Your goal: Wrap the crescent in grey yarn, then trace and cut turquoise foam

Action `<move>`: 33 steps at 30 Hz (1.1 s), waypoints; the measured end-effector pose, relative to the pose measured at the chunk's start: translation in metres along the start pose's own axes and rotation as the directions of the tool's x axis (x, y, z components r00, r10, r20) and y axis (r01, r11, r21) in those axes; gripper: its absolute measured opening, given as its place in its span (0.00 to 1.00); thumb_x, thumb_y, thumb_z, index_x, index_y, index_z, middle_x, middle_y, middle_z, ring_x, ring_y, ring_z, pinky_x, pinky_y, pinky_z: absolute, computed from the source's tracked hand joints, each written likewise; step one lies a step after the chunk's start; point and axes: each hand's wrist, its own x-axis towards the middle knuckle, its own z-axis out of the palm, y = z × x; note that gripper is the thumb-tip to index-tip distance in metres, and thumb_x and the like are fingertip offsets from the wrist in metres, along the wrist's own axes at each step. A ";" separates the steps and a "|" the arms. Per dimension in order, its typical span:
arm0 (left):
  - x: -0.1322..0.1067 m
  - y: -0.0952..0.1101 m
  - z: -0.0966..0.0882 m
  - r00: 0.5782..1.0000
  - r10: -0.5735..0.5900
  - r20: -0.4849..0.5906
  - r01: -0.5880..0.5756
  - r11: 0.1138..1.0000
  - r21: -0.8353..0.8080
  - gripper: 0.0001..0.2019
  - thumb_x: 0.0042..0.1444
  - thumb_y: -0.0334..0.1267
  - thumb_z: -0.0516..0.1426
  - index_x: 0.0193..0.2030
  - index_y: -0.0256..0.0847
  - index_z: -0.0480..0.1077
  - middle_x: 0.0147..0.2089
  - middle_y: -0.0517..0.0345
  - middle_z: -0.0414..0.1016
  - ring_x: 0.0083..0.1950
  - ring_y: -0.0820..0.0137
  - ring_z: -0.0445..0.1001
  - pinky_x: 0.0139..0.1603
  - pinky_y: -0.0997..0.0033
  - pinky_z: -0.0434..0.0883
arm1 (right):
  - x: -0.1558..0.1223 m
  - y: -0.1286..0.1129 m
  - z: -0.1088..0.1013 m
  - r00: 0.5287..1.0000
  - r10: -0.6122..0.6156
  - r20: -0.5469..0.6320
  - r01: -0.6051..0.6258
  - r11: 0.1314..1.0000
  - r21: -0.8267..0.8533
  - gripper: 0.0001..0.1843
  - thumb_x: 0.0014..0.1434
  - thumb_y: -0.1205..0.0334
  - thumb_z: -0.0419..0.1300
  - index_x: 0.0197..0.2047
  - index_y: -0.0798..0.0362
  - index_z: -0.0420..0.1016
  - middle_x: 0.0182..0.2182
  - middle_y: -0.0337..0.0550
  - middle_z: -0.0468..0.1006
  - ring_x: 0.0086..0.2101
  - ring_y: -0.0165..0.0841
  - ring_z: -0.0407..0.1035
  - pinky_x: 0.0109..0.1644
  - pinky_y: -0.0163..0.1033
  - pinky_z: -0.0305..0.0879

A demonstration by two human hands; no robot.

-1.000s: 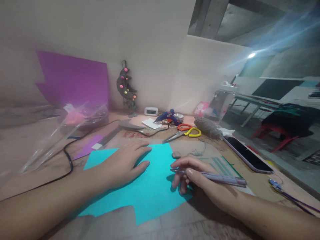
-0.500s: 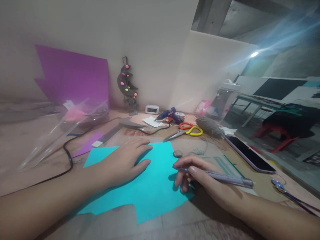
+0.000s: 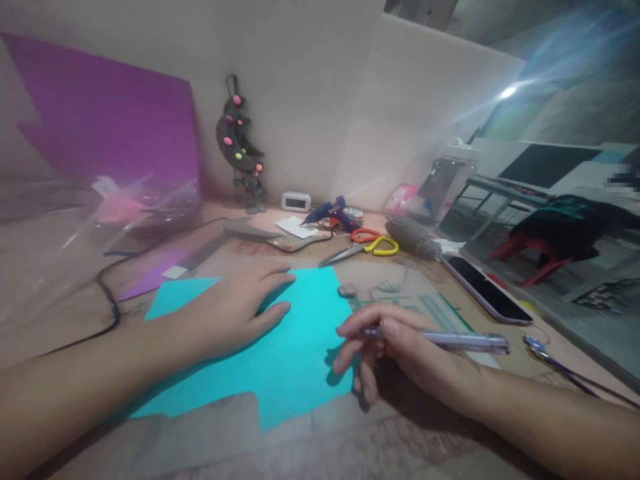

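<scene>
A turquoise sheet of paper with a notched lower edge lies flat on the worktop. My left hand rests on it, fingers stretched out and holding nothing. Over the paper's right edge is my right hand, with a grey pen gripped between thumb and fingers; the pen lies nearly level and points left. Just beyond that hand sits a small grey lump. Scissors with one orange and one yellow handle lie behind the paper.
A blue glue gun, white digital clock and grey yarn stand at the back. A phone lies right. Purple card and a moon-shaped ornament lean on the wall. A black cable crosses the left side.
The view has shifted, so the scene sits lower-left to higher in the picture. My right hand with the pen has drawn slightly back toward the paper's right edge; my left hand stays on the paper.
</scene>
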 end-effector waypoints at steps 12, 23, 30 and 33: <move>0.007 0.003 -0.006 0.997 0.016 0.073 -0.019 0.999 0.037 0.31 0.67 0.53 0.46 0.66 0.35 0.70 0.71 0.44 0.68 0.70 0.51 0.67 0.73 0.50 0.60 | 0.002 -0.014 0.004 0.970 -0.033 -0.241 -0.046 0.948 -0.314 0.19 0.68 0.42 0.58 0.37 0.49 0.71 0.24 0.37 0.76 0.21 0.28 0.62 0.24 0.35 0.54; 0.009 0.003 -0.006 0.997 -0.019 0.080 0.019 1.000 0.003 0.31 0.64 0.56 0.47 0.64 0.39 0.71 0.71 0.49 0.68 0.71 0.49 0.66 0.72 0.46 0.61 | 0.013 -0.016 0.012 0.970 -0.035 -0.240 -0.095 0.855 -0.510 0.18 0.61 0.55 0.67 0.28 0.48 0.60 0.20 0.31 0.65 0.21 0.25 0.55 0.26 0.34 0.52; 0.008 0.003 -0.006 0.997 -0.012 0.079 0.011 1.000 0.007 0.31 0.65 0.56 0.47 0.64 0.38 0.70 0.71 0.47 0.68 0.70 0.50 0.67 0.72 0.47 0.61 | 0.016 -0.011 0.007 0.965 -0.111 -0.239 -0.061 0.787 -0.614 0.17 0.58 0.62 0.63 0.24 0.48 0.58 0.18 0.30 0.61 0.21 0.24 0.53 0.24 0.33 0.48; 0.008 0.002 -0.006 0.996 -0.007 0.087 0.006 1.000 0.014 0.31 0.65 0.56 0.46 0.65 0.39 0.70 0.71 0.47 0.67 0.71 0.50 0.67 0.72 0.47 0.61 | 0.015 -0.012 0.008 0.960 -0.114 -0.255 -0.070 0.787 -0.613 0.17 0.58 0.63 0.62 0.25 0.48 0.57 0.18 0.30 0.61 0.20 0.24 0.53 0.24 0.34 0.48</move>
